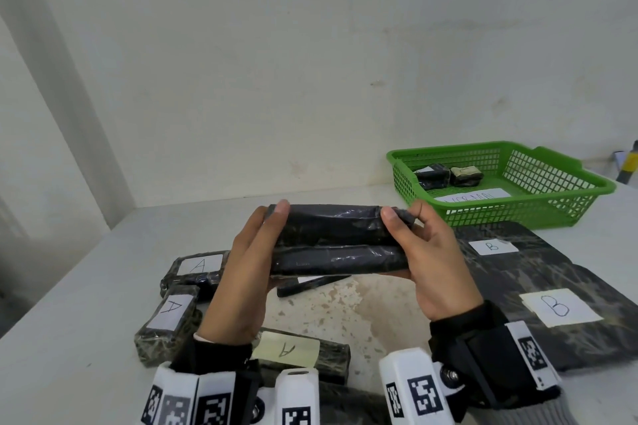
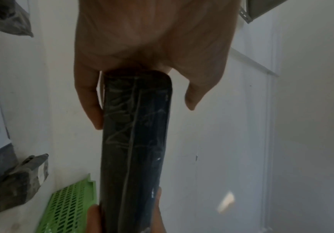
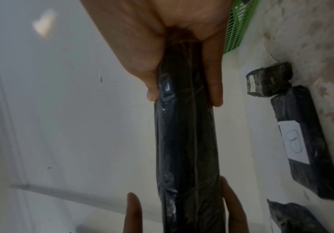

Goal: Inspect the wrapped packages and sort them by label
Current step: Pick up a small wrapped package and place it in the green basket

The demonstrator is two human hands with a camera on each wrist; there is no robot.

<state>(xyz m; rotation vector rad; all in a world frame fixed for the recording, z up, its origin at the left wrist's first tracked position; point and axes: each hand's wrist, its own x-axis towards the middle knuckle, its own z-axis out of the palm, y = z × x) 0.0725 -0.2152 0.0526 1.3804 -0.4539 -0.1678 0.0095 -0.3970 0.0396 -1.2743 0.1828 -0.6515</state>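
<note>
Nearest, low in the head view: three packages marked A on the left of the bench (image 1: pixel 69 304), one with a yellowish label (image 1: pixel 286 350), one standing block (image 1: pixel 167 319), one flatter behind it (image 1: pixel 196 267). On the right, flat dark bags marked B, the near one (image 1: pixel 559 309) and a farther one (image 1: pixel 492 246).

Above the middle of the bench, clear of it: a long black wrapped package (image 1: pixel 336 240), held level, long axis running left to right across the body. Left hand (image 1: pixel 247 272) closed on its left end, thumb on top and fingers under; right hand (image 1: pixel 429 252) closed on its right end in the same way, thumb on the upper edge. Each grip at one end, so both equally near. No label visible on the face turned toward the head camera, nor in either wrist view. Probably still the inspecting step: needs a roll about the long axis to bring the hidden sides up.

Under the package, a thin dark item (image 1: pixel 310 283) lying on the bench, partly hidden.

Farther right, a green basket (image 1: pixel 569 207) with two small wrapped packs (image 1: pixel 447 176) and a paper slip inside, writing too blurred to read with certainty.

Bench surface pale, worn and speckled in the centre. Behind, a plain whitish wall (image 1: pixel 310 62).
</note>
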